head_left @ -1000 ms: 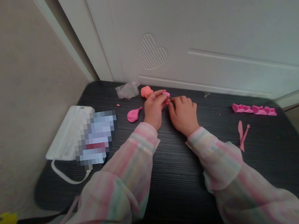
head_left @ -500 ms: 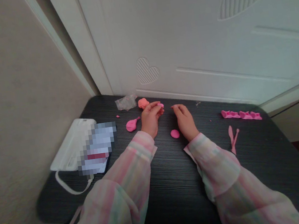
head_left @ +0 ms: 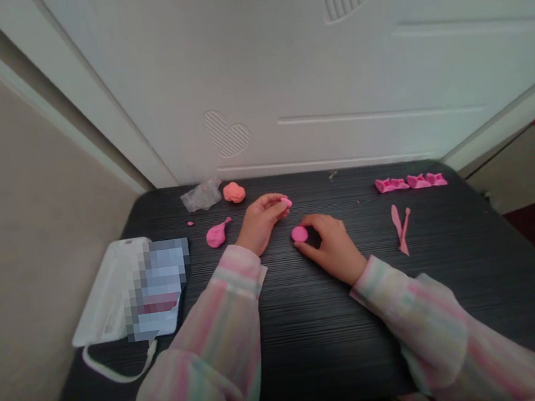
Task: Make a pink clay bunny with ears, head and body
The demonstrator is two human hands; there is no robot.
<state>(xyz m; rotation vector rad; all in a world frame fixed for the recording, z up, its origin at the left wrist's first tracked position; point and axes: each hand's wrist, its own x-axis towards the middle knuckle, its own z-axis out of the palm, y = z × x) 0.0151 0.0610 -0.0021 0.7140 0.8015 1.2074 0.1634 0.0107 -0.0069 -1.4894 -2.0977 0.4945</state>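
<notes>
Between the thumb and fingertips of my left hand (head_left: 261, 222) is a small piece of pink clay (head_left: 287, 202), held just above the table. My right hand (head_left: 335, 247) has its thumb and forefinger at opposite edges of a flat, round pink clay disc (head_left: 299, 234). The disc appears to lie on the dark table; whether it is lifted at all I cannot tell. Left of my left hand rests a pink lump with a thin tail (head_left: 217, 234). An orange clay lump (head_left: 233, 192) sits behind it, beside a crumpled clear plastic wrapper (head_left: 202, 196).
Two pink modelling tools (head_left: 402, 229) lie crossed at the right, with a pink moulded strip (head_left: 411, 182) behind them. A white power bank (head_left: 107, 294) and a phone (head_left: 159, 294) with a white cable (head_left: 118, 377) occupy the left side. A white panel (head_left: 250, 65) borders the dark table's (head_left: 317, 352) back edge.
My right hand has come down and left, closing its thumb and forefinger around the pink disc. My left hand still holds the small pink piece. The camera view has shifted.
</notes>
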